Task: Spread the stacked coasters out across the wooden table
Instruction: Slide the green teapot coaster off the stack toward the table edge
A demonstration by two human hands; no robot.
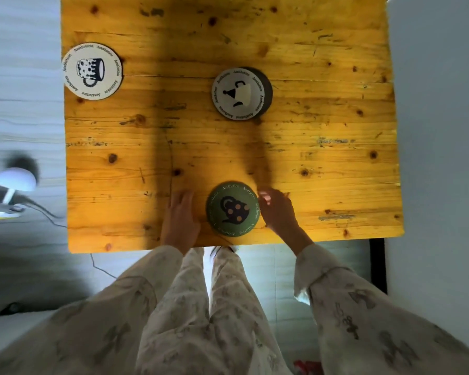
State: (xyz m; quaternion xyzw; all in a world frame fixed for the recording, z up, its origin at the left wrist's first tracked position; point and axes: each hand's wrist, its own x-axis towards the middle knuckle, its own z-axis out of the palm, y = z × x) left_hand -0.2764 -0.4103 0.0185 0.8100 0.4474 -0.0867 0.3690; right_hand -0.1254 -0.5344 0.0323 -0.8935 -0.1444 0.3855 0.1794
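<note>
A green coaster with a dark teapot print lies flat near the front edge of the wooden table. My left hand rests flat on the wood just left of it, fingers apart, holding nothing. My right hand is at the coaster's right rim, fingertips curled against its edge. Further back, right of centre, stands the stack of coasters, its top one pale with a cup print and a dark edge showing beneath. A white coaster with a mug print lies at the far left edge.
A small white mushroom-shaped lamp with a cable stands on the floor left of the table. A pale wall or cabinet runs along the table's right side. My patterned sleeves and trousers fill the bottom of the view.
</note>
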